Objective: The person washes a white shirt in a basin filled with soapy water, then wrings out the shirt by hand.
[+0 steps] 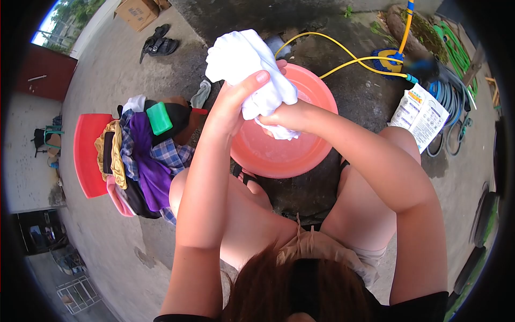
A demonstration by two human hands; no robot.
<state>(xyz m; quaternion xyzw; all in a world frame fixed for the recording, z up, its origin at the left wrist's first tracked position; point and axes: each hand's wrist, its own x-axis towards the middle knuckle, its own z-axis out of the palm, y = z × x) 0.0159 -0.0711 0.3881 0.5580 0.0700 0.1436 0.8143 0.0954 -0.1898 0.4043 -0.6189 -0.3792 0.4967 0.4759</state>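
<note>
A bunched white cloth [244,53] is raised over the near-left part of a pink basin [316,86]. My left hand [242,92] is wrapped round its middle, thumb on top. Lower down, my right hand [287,115] grips the cloth's bottom end, and a small tail hangs below the fingers. Pale, cloudy liquid [279,147] shows in the basin, which stands on the ground between my legs. I cannot tell which garment the cloth is.
A red plastic chair [88,155] at left bears a pile of clothes [142,153] with a green soap bar or box [159,118] on top. A yellow hose [343,67] runs behind the basin. A printed white bag [418,115] lies at right. Black sandals [161,45] are farther back.
</note>
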